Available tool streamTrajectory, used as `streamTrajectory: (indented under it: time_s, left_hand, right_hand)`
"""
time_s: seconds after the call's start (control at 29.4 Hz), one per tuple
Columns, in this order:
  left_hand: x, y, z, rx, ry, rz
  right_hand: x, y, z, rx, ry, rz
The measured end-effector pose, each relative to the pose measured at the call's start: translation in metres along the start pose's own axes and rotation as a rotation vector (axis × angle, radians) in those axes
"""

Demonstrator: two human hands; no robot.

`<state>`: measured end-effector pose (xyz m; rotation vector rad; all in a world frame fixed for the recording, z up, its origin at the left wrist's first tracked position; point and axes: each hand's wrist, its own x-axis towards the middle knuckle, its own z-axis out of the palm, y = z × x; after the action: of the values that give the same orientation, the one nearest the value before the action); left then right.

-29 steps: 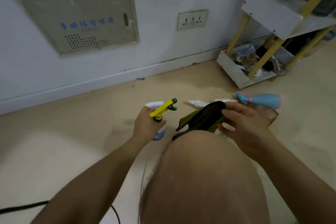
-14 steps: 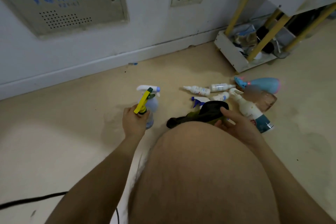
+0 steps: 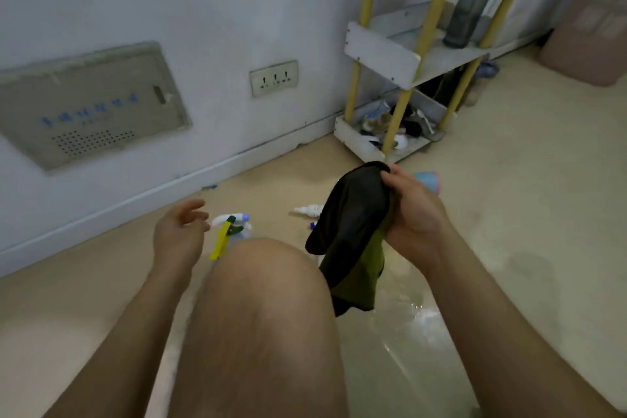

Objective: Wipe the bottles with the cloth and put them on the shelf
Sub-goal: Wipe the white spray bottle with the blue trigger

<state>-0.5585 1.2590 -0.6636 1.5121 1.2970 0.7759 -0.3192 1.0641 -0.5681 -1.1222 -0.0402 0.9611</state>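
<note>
Cloth (image 3: pixel 349 231) pinched in right hand (image 3: pixel 415 217) fingers (image 3: pixel 395 176), hanging down.

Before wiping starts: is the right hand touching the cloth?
Touching. Head view shows the right hand gripping the cloth near its top, fingers curled round it.

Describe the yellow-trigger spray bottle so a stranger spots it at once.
From the grey wall panel, look down to the floor. Beside the left hand, past the knee, sits the spray bottle. Only it has a yellow trigger; the small white bottle lies flat.
</note>
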Motion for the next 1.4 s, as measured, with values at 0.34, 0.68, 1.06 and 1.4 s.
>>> streamTrajectory:
  time_s: [0.34,0.68,1.06,1.4]
  left_hand:
    - [-0.148,0.249,0.073,0.327,-0.942,0.517]
    - [-0.228,0.288,0.097,0.035,-0.593,0.559]
    - [-0.249,0.193,0.103,0.241,-0.522,0.605]
    - [-0.225,0.107,0.112,0.644,-0.99,0.309]
  right_hand:
    - [-0.118,-0.122,-0.006,-0.202,-0.316,-0.368]
    - [-0.141,-0.115,-0.104,-1.431,0.139,-0.64]
    - [-0.109,-0.029,-0.186,-1.134,0.452,-0.16]
    - [-0.099,-0.004,-0.186,-0.045,0.182,0.23]
